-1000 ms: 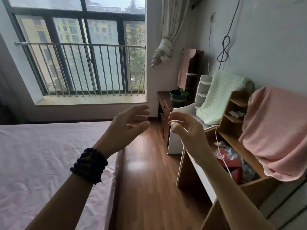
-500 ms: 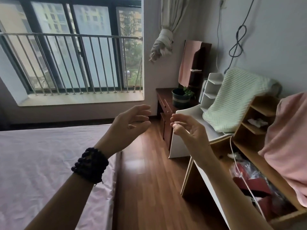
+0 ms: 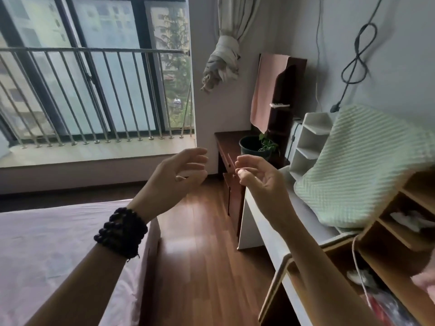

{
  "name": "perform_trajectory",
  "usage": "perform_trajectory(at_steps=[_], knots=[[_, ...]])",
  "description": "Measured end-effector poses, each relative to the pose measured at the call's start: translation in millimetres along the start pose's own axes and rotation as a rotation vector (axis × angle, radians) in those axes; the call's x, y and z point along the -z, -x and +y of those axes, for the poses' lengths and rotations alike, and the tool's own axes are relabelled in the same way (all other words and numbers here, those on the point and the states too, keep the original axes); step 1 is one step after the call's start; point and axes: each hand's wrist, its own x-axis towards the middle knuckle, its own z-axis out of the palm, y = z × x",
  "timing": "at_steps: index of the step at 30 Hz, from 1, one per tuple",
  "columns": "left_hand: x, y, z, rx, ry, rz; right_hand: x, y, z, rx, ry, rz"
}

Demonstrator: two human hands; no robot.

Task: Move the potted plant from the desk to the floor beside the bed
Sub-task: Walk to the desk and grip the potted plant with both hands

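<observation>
Beside the shelf, potted plant (image 3: 255,147) on table (image 3: 227,140); left hand (image 3: 181,170), right hand (image 3: 259,175) released, empty. Leaves could snag on lift.

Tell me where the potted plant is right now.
In the head view, the potted plant sits on the dark wooden desk at the far right of the room, just right of the window and left of the white shelf unit; neither hand touches it.

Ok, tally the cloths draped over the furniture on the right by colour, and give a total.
Pink cloth: 2, one on the dark shelf unit, one at the right edge
Green cloth: 1, the quilted one
Total: 3
</observation>
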Motion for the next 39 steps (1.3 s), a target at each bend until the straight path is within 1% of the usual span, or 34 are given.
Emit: perform_trajectory(at_steps=[7,10,15,20,23,26,29,35,38,39], knots=[[14,-111,-59,0.031,-0.031,-0.016,-21,-104,56,-0.045,0.0,-0.017],[13,-160,-87,0.041,-0.039,-0.056,-30,-142,83,-0.07,0.013,0.012],[18,-246,-135,-0.004,0.01,-0.121,-45,-215,127,-0.063,0.049,0.07],[42,-351,-189,-0.077,0.036,-0.225,-73,-302,165,-0.058,0.095,0.19],[54,-414,-217,-0.101,0.074,-0.26,-89,-348,185,-0.08,0.125,0.215],[52,-461,-240,-0.118,0.091,-0.306,-95,-381,199,-0.093,0.166,0.269],[46,-500,-260,-0.11,0.106,-0.354,-98,-409,214,-0.126,0.149,0.331],[27,-584,-300,-0.137,0.117,-0.423,-92,-479,258,-0.14,0.155,0.377],[15,-623,-315,-0.149,0.088,-0.447,-81,-513,283,-0.133,0.16,0.385],[10,-640,-318,-0.147,0.08,-0.46,-76,-525,293,-0.133,0.15,0.411]])
